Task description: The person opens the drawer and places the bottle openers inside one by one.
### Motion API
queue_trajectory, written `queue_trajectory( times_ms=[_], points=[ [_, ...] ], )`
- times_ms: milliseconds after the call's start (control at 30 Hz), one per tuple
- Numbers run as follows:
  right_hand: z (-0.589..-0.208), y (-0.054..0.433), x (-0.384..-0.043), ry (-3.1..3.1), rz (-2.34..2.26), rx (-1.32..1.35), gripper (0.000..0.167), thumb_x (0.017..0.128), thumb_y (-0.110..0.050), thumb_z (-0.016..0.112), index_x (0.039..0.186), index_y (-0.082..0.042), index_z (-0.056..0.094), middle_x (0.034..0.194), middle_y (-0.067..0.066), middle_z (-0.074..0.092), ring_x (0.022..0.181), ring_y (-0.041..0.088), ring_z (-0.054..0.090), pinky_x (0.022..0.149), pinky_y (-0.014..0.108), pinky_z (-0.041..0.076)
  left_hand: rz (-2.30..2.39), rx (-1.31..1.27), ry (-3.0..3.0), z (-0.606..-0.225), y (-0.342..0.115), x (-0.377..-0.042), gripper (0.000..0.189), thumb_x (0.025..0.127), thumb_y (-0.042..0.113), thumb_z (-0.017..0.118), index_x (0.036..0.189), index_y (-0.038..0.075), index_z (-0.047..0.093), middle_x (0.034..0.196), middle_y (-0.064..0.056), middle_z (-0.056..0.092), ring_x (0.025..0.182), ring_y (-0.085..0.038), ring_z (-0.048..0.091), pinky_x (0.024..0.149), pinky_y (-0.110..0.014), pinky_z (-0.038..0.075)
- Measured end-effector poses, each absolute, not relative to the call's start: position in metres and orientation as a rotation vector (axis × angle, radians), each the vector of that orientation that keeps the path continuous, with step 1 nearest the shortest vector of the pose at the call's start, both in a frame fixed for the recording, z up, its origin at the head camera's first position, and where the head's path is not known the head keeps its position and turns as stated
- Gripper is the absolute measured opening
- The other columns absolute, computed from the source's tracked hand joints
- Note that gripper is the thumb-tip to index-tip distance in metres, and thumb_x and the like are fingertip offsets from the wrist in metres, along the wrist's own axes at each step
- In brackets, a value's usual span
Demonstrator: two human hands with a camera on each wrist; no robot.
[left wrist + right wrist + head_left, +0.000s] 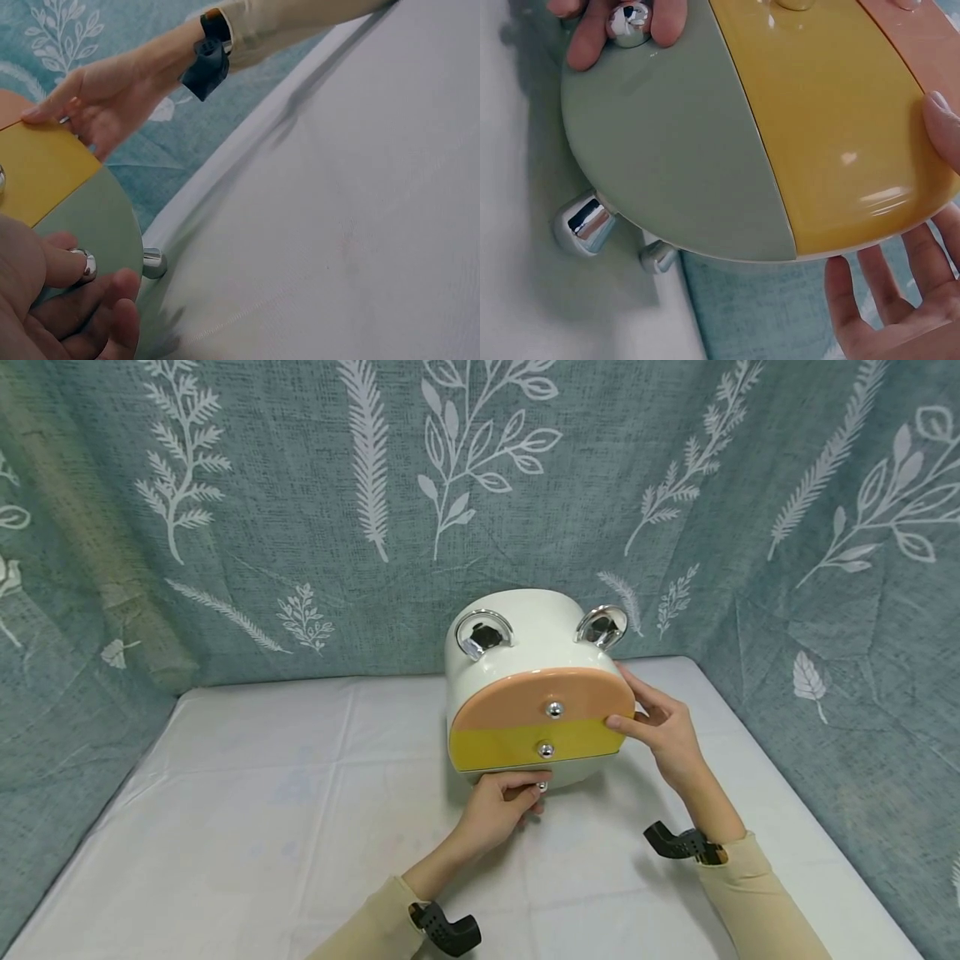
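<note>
A small rounded cabinet (525, 610) with a glossy white body stands on the table, three drawer fronts facing me. The top front is orange (506, 700), the middle one yellow (491, 747) and the bottom one pale green (667, 150). My left hand (495, 810) holds the round silver knob (88, 264) of the green drawer, with thumb and fingers about it. That drawer's front looks level with the yellow one. At the cabinet's right edge, my right hand (667, 735) grips with its thumb on the front and its fingers along the side.
Two shiny silver eye-like pieces (485, 633) stick up from the cabinet's top. Short silver legs (585, 223) hold it off the white tablecloth (247, 810). A blue-green leaf-patterned curtain (300, 485) hangs behind the table and at both sides.
</note>
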State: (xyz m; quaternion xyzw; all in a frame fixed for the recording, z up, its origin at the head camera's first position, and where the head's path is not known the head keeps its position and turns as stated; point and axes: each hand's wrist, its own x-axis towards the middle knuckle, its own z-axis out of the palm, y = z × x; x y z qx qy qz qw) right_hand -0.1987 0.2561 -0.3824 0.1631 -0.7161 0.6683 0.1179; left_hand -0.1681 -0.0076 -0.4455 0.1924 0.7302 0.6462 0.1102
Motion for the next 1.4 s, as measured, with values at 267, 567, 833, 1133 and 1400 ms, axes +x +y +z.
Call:
queue_trajectory(
  times_ms=[267,567,833,1133,1400],
  points=[
    [-0.383,0.257,-0.198,-2.091,1.954,0.485,0.067,0.085,0.006,0.074,0.145,-0.013,0.050,0.147,0.005,0.048,0.127,0.023,0.048,0.090,0.029,0.050,1.958,0.535,2.070,-0.443,-0.006,-0.167,0.024,0.097,0.003,0.061,0.119,0.002,0.071,0.092,-0.020,0.069,0.080,-0.037,0.067,0.054,-0.028,0.051],
    [-0.383,0.258,-0.199,-2.079,1.970,0.505,0.067,0.085,0.006,0.074,0.145,-0.012,0.050,0.144,0.007,0.051,0.123,0.024,0.051,0.088,0.030,0.051,1.990,0.471,2.043,-0.444,-0.003,-0.167,0.024,0.097,0.002,0.061,0.120,-0.002,0.069,0.099,-0.023,0.069,0.083,-0.042,0.066,0.054,-0.030,0.050],
    [-0.382,0.258,-0.199,-2.093,1.965,0.490,0.067,0.085,0.006,0.074,0.145,-0.012,0.050,0.144,0.007,0.051,0.124,0.024,0.050,0.088,0.029,0.051,1.987,0.515,2.043,-0.443,-0.005,-0.167,0.024,0.097,0.004,0.061,0.120,0.000,0.070,0.097,-0.023,0.069,0.082,-0.040,0.066,0.055,-0.028,0.050],
    [-0.380,0.262,-0.197,-2.119,1.980,0.482,0.068,0.085,0.006,0.074,0.146,-0.013,0.049,0.140,0.006,0.055,0.119,0.023,0.053,0.086,0.029,0.053,1.950,0.568,2.025,-0.444,-0.018,-0.154,0.028,0.101,0.007,0.057,0.126,0.001,0.066,0.108,-0.021,0.066,0.087,-0.038,0.063,0.062,-0.039,0.057],
    [-0.377,0.262,-0.198,-2.144,1.967,0.493,0.068,0.085,0.006,0.074,0.146,-0.012,0.050,0.141,0.006,0.054,0.122,0.023,0.052,0.086,0.029,0.053,1.807,0.510,2.193,-0.437,-0.062,-0.141,0.023,0.102,0.010,0.055,0.117,-0.003,0.066,0.112,-0.016,0.067,0.093,-0.031,0.064,0.069,-0.041,0.057]
  ],
)
